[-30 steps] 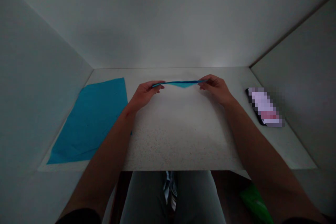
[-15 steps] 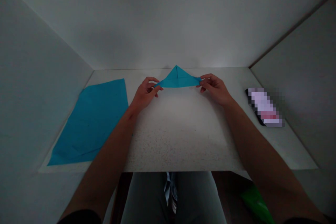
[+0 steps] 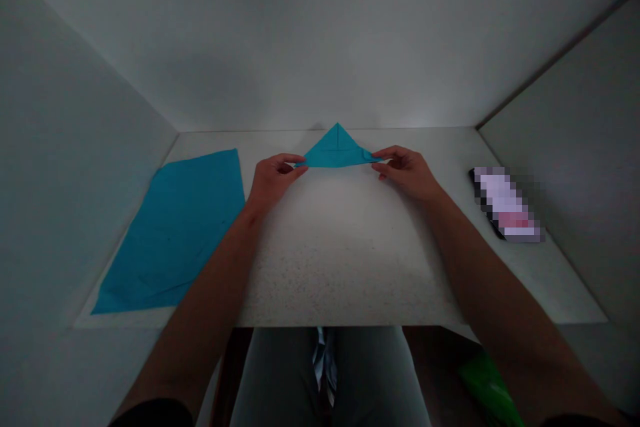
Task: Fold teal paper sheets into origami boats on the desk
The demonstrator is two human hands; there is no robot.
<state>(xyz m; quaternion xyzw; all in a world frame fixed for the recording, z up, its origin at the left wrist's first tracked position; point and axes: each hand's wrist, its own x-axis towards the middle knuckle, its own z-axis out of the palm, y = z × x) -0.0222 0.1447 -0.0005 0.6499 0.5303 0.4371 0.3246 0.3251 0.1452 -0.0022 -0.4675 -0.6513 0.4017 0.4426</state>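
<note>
A folded piece of blue paper, shaped like a low triangle with its peak pointing to the back wall, is at the far middle of the white table. A vertical crease runs down from its peak. My left hand pinches its left corner between thumb and fingers. At the opposite end, my right hand has thumb and fingers closed on the right corner, where the paper looks slightly curled. Whether the lower edge touches the table I cannot tell.
A larger blue sheet lies on the table's left side, partly under my left forearm. To the right rests a phone with a blurred screen. White walls enclose the table. Below is something green.
The paper's right side has folded inward somewhat, and its middle looks flatter. Both hands have shifted slightly, with the fingers closing more tightly on the corners.
</note>
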